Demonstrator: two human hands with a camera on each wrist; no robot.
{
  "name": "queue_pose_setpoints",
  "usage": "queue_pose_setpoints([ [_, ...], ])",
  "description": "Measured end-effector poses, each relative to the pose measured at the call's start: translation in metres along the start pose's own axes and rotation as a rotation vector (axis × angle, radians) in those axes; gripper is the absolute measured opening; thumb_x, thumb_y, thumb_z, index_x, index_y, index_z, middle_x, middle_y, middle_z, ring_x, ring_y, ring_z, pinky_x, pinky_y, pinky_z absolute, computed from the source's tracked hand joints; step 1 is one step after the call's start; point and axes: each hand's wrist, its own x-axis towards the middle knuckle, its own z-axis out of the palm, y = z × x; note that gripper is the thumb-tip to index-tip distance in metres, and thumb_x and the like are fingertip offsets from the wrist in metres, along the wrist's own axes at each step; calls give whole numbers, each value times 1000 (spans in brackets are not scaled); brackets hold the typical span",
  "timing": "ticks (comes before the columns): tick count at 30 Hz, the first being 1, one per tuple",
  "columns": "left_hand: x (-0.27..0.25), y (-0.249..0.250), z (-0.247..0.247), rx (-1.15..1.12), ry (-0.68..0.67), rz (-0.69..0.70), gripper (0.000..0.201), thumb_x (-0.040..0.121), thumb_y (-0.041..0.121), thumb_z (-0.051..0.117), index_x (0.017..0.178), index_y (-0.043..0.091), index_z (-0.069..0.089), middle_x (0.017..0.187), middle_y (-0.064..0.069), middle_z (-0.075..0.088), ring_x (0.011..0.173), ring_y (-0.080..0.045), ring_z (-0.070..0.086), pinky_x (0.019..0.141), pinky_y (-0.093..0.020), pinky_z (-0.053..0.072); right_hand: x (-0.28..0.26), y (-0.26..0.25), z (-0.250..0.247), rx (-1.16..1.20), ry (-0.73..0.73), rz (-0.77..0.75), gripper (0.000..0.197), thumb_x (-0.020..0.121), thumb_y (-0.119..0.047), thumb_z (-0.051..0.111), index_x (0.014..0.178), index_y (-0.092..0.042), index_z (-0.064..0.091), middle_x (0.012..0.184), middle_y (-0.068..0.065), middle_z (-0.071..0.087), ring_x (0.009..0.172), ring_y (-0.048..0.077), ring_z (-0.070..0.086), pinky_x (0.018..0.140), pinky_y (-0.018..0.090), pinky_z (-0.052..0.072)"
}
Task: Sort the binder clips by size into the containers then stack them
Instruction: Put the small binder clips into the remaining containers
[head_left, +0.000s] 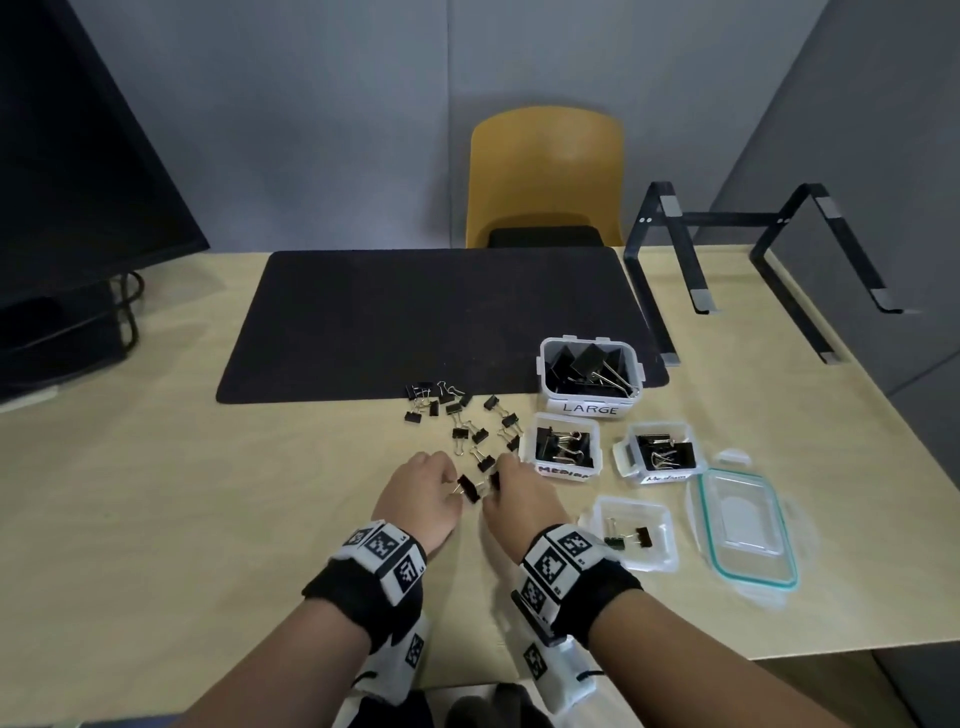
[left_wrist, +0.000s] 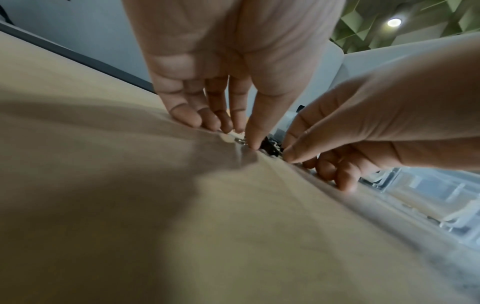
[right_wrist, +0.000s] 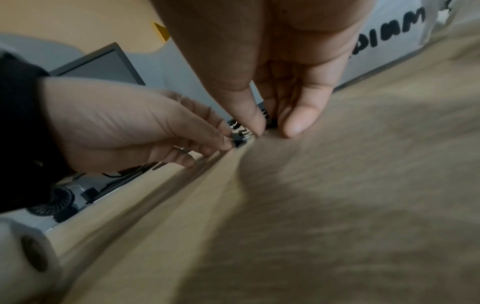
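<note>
Both hands work low over the wooden table (head_left: 260, 519). My left hand (head_left: 451, 488) pinches a small black binder clip (head_left: 468, 488) by thumb and fingers; the right wrist view shows that clip (right_wrist: 238, 140) at the left fingertips. My right hand (head_left: 493, 491) pinches a second small clip (head_left: 494, 479), seen dark between thumb and forefinger (right_wrist: 270, 121). Several small clips (head_left: 457, 415) lie scattered just beyond the hands. The LARGE tub (head_left: 545, 382) and two medium tubs (head_left: 525, 447) (head_left: 698, 454) hold clips. A low clear tub (head_left: 670, 558) holds two small clips.
A clear lid with a teal seal (head_left: 748, 525) lies right of the small tub. A black desk mat (head_left: 436, 322) covers the middle back. A laptop stand (head_left: 753, 260) is at back right, a monitor (head_left: 78, 182) at back left, and a yellow chair (head_left: 545, 176) behind the table.
</note>
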Motion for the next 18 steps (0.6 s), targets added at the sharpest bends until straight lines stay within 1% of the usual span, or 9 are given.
queue_pose_setpoints([
  [3, 0, -1, -2, -21, -13, 15, 26, 86, 20, 57, 112, 21, 57, 102, 4, 54, 94, -15, 55, 78, -23, 43, 1, 1, 4, -24, 8, 41, 21, 93, -10, 43, 113, -8, 48, 111, 14, 55, 101, 32, 58, 81, 38, 50],
  [4, 0, -1, -2, -22, -22, 16, 28, 87, 20, 57, 115, 22, 58, 103, 3, 55, 93, -15, 55, 79, -23, 43, 1, 1, 4, -26, 9, 48, 20, 93, -10, 43, 111, -7, 49, 110, 14, 57, 100, 31, 59, 81, 37, 50],
  [6, 2, -1, -2, -13, -41, 10, 27, 87, 18, 56, 114, 21, 59, 99, 3, 58, 88, -16, 56, 76, -24, 42, 0, 3, 3, -37, -6, 44, 19, 91, -11, 43, 108, -7, 51, 106, 14, 59, 99, 30, 59, 77, 35, 49],
  [8, 4, 0, -1, -12, -51, -10, 24, 87, 16, 54, 110, 17, 60, 93, 0, 63, 85, -19, 58, 73, -26, 42, -3, 6, -2, -42, -23, 23, 17, 88, -12, 45, 103, -7, 52, 102, 12, 61, 95, 29, 60, 72, 32, 46],
  [10, 4, 1, 1, -6, -68, -28, 20, 86, 13, 53, 104, 16, 59, 91, -2, 65, 85, -22, 59, 70, -26, 41, -7, 7, -9, -38, -5, -11, 17, 87, -15, 46, 100, -7, 53, 98, 11, 62, 91, 28, 60, 70, 31, 46],
  [12, 4, 2, 1, 0, -77, -32, 12, 82, 15, 53, 92, 19, 58, 87, -1, 64, 81, -21, 59, 65, -26, 39, -13, 10, -19, -7, 32, -31, 19, 86, -18, 47, 101, -8, 55, 94, 9, 63, 87, 27, 60, 70, 30, 47],
  [14, 4, 5, 1, 6, -68, -15, 5, 79, 17, 55, 82, 21, 55, 84, 1, 60, 78, -18, 56, 64, -25, 39, -20, 14, -31, 36, 70, -36, 18, 85, -19, 48, 100, -11, 55, 92, 6, 63, 85, 25, 59, 70, 31, 47],
  [16, 5, 8, 1, 16, -46, 6, 4, 79, 16, 56, 79, 20, 55, 84, 2, 57, 78, -17, 55, 66, -26, 42, -25, 22, -43, 75, 112, -31, 14, 84, -20, 50, 95, -14, 55, 90, 3, 62, 82, 23, 58, 68, 30, 46],
  [18, 6, 11, 3, 18, -19, 23, 6, 82, 14, 55, 79, 19, 53, 83, 1, 59, 77, -18, 56, 66, -27, 44, -32, 35, -54, 100, 154, -23, 10, 83, -20, 51, 92, -17, 54, 90, 0, 57, 79, 20, 55, 65, 30, 43],
])
